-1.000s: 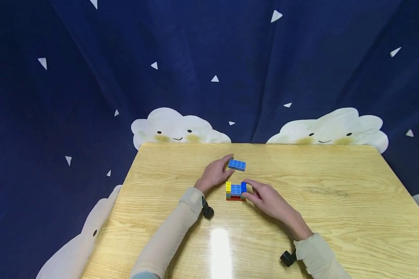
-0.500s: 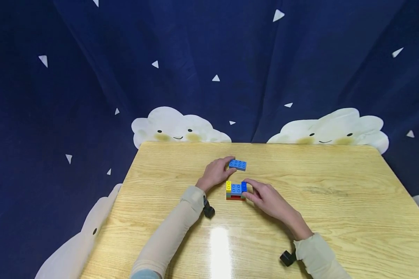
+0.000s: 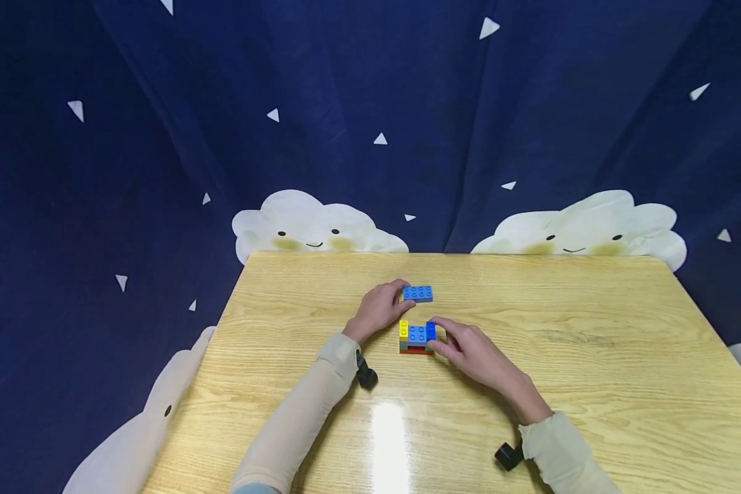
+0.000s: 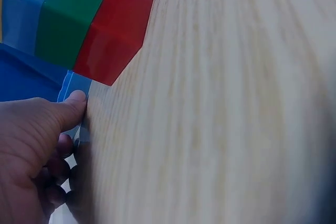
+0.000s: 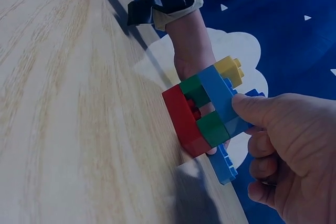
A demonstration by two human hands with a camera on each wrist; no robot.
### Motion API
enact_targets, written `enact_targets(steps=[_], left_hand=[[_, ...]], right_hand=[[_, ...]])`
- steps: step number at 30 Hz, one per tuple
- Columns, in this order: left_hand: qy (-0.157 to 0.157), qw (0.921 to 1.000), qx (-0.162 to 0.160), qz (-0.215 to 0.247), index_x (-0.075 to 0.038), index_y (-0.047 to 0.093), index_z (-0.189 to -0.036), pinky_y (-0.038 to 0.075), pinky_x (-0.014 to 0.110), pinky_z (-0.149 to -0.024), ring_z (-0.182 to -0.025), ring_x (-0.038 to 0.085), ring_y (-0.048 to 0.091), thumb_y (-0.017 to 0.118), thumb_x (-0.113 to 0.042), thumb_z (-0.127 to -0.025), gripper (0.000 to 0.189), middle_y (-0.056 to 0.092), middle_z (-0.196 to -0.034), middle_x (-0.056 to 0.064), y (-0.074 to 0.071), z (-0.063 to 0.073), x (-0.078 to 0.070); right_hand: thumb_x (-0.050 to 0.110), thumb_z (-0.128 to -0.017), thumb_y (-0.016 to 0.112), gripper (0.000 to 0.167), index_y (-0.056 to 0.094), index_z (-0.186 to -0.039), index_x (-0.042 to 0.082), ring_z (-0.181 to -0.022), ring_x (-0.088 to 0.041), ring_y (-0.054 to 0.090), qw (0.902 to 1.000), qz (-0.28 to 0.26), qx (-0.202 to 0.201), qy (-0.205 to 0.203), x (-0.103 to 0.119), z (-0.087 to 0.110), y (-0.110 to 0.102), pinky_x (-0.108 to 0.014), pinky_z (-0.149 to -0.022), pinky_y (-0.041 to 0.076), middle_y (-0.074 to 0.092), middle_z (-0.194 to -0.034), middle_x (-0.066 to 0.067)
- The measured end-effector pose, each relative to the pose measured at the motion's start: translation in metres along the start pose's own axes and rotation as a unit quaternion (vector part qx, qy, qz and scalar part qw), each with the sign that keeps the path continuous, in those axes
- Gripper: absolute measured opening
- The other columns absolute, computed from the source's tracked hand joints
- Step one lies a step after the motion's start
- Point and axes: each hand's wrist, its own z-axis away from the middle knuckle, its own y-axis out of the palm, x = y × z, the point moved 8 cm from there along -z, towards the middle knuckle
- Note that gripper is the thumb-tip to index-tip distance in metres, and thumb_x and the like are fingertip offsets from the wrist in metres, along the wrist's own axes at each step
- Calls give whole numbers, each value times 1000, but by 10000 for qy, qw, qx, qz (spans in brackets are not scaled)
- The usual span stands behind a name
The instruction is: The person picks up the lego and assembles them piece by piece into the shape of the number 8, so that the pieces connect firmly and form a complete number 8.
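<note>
A brick stack stands mid-table: red brick (image 5: 184, 116) below, two green bricks (image 5: 212, 128) with a gap between them, then a light blue brick (image 3: 416, 334). On top sit a yellow brick (image 3: 403, 329) at the left end and a small dark blue brick (image 3: 431, 331) at the right. My right hand (image 3: 472, 348) pinches that dark blue brick between thumb and index finger. Behind the stack, a loose light blue eight-stud brick (image 3: 418, 294) lies on the table, its left end pinched by my left hand (image 3: 378, 307). In the left wrist view the stack partly hides the loose brick.
The wooden table (image 3: 568, 309) ends at a dark blue curtain (image 3: 346, 82) printed with clouds and white triangles. Black wrist mounts (image 3: 367, 376) hang from both sleeves. A bright glare strip lies on the tabletop in front of the stack.
The loose light blue brick has turned from a slant to lie nearly parallel with the table's back edge, my left index finger drawing in around its end. The right hand and the stack stay put.
</note>
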Motion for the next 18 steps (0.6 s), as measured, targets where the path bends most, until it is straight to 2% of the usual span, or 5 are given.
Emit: enact_targets(steps=[7,18], left_hand=[[28,9998,42,208,-14,66,-134,33,26,-58,-62,12,46,69,-39,-102,41,53,-74,-2,-2,6,1],[22,9978,-82,662,-11,65,-137,36,27,-59,-63,11,47,70,-36,-102,44,54,-73,-3,-13,20,0]], right_hand=[[35,-102,69,49,61,-142,8,-57,-5,40,9999,38,44,127,-3,0,3,-23,-55,32,46,-67,9],[36,-103,68,53,59,-144,4,-57,-4,41,9999,108,-35,42,-3,0,4,-23,-56,35,48,-68,10]])
